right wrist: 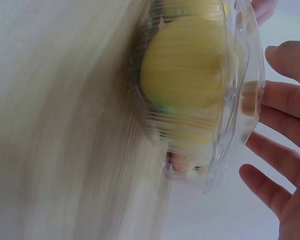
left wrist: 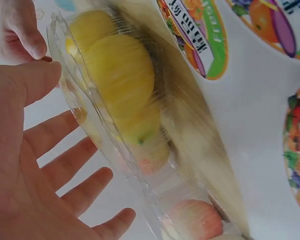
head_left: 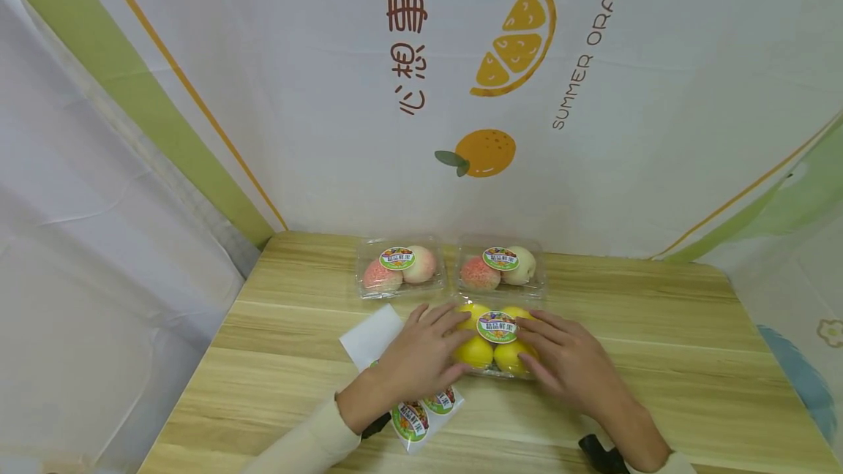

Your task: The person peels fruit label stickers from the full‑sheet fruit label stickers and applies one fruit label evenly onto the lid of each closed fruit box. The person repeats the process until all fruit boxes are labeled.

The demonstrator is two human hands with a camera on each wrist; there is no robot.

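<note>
A clear plastic box [head_left: 495,371] of several yellow fruits [head_left: 476,352] sits on the table, an oval fruit label [head_left: 497,327] on its lid. My left hand [head_left: 424,346] touches the lid's left side with fingers spread. On the opposite side, my right hand [head_left: 574,358] rests its extended fingers on the lid near the label. From the left wrist, the thumb [left wrist: 42,77] shows against the lid's edge, the other fingers loosely apart. In the right wrist view the fingers [right wrist: 277,107] lie along the lid [right wrist: 240,95], not curled round the box.
Two clear boxes of peach-like fruit, a left one [head_left: 401,269] and a right one [head_left: 500,269], stand behind, each labelled. A sheet of labels [head_left: 411,423] lies partly under my left hand and forearm, near a white paper piece [head_left: 372,335]. A printed cloth [head_left: 329,130] hangs behind the wooden table [head_left: 658,328].
</note>
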